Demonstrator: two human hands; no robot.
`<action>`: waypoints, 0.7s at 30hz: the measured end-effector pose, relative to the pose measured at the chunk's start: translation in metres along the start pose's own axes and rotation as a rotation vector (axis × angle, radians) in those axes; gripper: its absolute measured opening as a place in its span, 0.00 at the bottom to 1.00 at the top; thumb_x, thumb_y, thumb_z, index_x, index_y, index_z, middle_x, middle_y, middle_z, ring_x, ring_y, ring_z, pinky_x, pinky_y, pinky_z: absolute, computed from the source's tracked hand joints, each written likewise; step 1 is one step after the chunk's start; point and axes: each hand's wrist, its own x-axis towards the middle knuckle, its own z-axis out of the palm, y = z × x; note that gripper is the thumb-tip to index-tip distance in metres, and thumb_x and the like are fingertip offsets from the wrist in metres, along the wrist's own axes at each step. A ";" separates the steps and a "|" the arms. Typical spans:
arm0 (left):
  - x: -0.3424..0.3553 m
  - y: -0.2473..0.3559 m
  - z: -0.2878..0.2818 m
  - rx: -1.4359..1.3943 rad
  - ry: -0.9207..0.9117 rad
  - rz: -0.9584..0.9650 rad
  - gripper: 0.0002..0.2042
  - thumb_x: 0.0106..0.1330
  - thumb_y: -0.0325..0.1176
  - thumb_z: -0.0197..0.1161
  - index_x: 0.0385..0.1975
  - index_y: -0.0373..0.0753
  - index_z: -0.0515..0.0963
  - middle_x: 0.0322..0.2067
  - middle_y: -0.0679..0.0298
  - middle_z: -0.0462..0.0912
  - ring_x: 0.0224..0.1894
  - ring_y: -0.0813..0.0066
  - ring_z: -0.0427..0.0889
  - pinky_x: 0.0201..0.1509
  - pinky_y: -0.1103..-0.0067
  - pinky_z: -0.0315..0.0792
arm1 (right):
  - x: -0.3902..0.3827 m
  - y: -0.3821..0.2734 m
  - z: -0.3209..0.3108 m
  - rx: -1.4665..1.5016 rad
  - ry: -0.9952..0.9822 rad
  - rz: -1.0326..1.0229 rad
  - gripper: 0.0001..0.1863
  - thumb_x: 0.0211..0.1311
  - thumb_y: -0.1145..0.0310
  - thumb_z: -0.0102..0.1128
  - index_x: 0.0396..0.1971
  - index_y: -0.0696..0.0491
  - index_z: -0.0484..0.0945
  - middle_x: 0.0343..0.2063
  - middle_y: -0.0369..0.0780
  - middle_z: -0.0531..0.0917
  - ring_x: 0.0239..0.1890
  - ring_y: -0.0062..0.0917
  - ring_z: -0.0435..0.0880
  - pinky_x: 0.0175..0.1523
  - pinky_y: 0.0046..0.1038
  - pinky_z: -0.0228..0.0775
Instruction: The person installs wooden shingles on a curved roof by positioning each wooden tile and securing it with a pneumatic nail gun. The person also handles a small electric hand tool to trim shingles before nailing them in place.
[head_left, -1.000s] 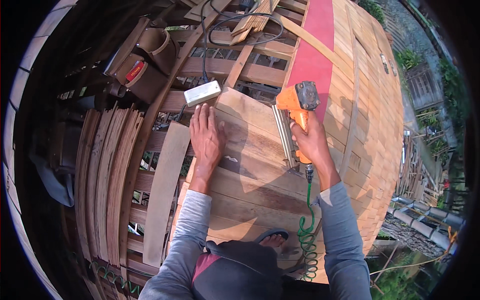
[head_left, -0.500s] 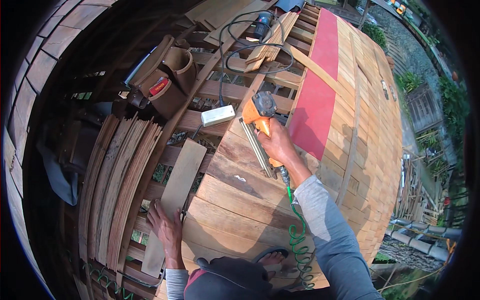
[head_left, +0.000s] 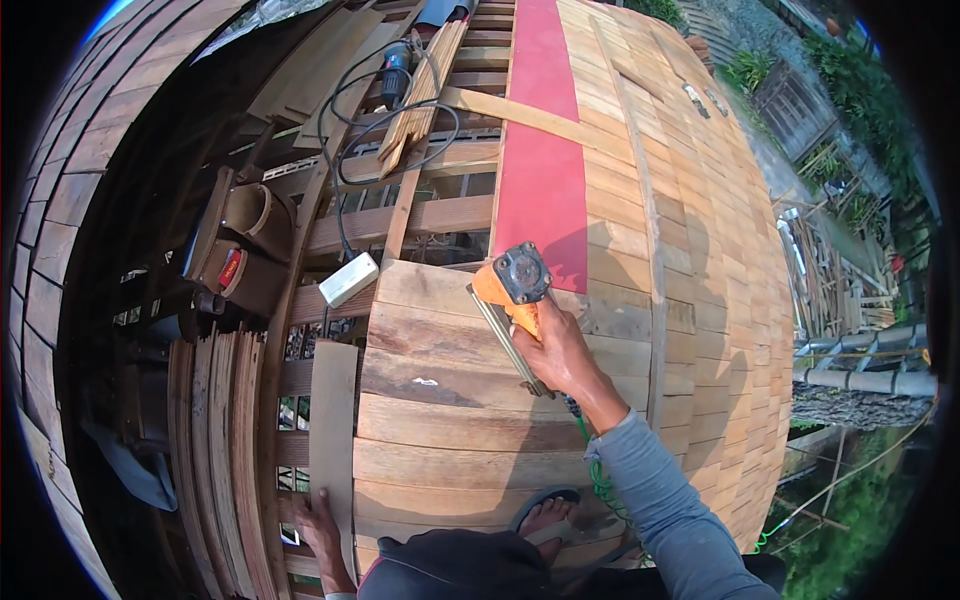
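My right hand (head_left: 562,350) is wrapped round the grip of an orange and black nail gun (head_left: 515,285), held over the wooden shingles. Its slanted magazine points back toward me, and a coiled green air hose (head_left: 600,480) trails from its rear end. At the lower left my left hand (head_left: 320,540) grips the left edge of a thin wooden board (head_left: 335,430), thumb along the edge. Its other fingers are partly lost in shadow. That board lies lengthwise over the open battens, beside the left ends of the laid shingles (head_left: 450,400).
Stacked wood strips (head_left: 225,450) and a brown tool pouch (head_left: 250,245) lie to the left. A white box (head_left: 350,280) on a black cord, a blue power tool (head_left: 396,75) and a red underlay strip (head_left: 545,140) lie farther up. Gaps show between the battens (head_left: 440,215).
My view has turned and shifted. The nail gun has moved right, toward the red strip's lower end. My left hand has moved from across the board to its left edge, and the board lies straighter.
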 end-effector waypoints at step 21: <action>0.116 0.578 0.173 0.020 0.019 1.540 0.05 0.72 0.36 0.59 0.42 0.46 0.80 0.34 0.61 0.83 0.44 0.62 0.86 0.53 0.61 0.67 | -0.270 0.101 -0.138 0.093 0.536 0.656 0.31 0.66 0.70 0.61 0.68 0.58 0.67 0.42 0.47 0.87 0.36 0.36 0.92 0.43 0.37 0.83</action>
